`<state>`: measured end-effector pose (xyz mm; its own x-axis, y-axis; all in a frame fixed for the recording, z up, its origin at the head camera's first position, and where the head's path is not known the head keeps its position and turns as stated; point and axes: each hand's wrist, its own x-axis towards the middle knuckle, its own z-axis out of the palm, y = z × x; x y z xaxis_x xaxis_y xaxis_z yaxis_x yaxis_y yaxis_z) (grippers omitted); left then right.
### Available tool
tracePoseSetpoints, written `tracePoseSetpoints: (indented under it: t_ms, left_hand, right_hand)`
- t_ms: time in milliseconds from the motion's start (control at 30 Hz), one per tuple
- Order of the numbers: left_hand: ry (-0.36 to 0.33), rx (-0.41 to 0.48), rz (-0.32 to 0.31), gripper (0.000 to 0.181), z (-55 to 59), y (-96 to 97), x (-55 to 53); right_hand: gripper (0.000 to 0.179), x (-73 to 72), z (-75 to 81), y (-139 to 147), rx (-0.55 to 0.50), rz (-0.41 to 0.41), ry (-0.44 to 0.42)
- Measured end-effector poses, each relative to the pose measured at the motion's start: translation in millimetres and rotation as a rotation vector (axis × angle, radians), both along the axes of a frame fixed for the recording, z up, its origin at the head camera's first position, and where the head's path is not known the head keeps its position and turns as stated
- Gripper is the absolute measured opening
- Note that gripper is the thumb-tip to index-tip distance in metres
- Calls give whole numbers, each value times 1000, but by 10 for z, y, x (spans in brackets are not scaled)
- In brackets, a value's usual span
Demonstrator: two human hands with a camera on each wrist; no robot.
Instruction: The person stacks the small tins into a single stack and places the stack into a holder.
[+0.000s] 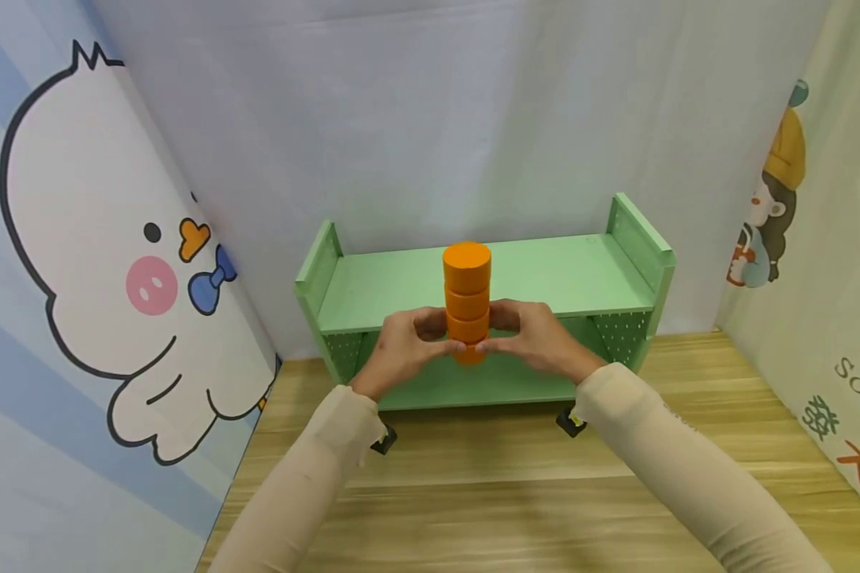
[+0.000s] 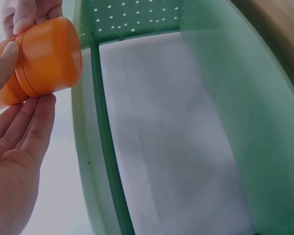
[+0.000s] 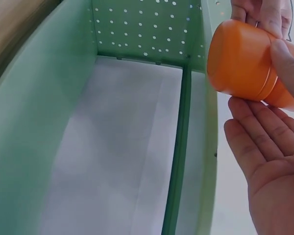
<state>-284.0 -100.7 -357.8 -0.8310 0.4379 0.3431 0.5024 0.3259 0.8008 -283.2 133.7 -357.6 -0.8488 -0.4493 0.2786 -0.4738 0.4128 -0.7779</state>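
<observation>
An upright stack of orange cylinders (image 1: 467, 278), with grooves between its segments, stands in front of the green shelf (image 1: 394, 286) in the head view. My left hand (image 1: 405, 348) grips its lower part from the left, thumb across the front and fingers behind. From the right, my right hand (image 1: 537, 338) holds the same part in a matching way, the two thumb tips close together. Both wrist views show the smooth bottom orange cylinder (image 2: 51, 56) jutting below the fingers, beside the shelf's edge. The stack overlaps the upper board in the head view.
The two-tier shelf has raised end panels (image 1: 641, 239) and perforated sides (image 3: 142, 29). Black feet (image 1: 571, 422) sit at its front on the wood-grain table (image 1: 466, 501). A pale curtain (image 1: 430, 119) hangs behind, with printed cartoon panels (image 1: 79, 263) at either side.
</observation>
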Motion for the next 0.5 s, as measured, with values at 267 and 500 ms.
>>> tracePoseSetpoints:
  t_ms: [267, 500]
  left_hand:
    - [16, -4, -14, 45, 81, 29, -71]
    - [17, -7, -2, 45, 129, 68, -147]
  right_hand:
    - [54, -88, 86, 29, 1, -12, 20]
    - [52, -155, 141, 50, -2, -21, 1]
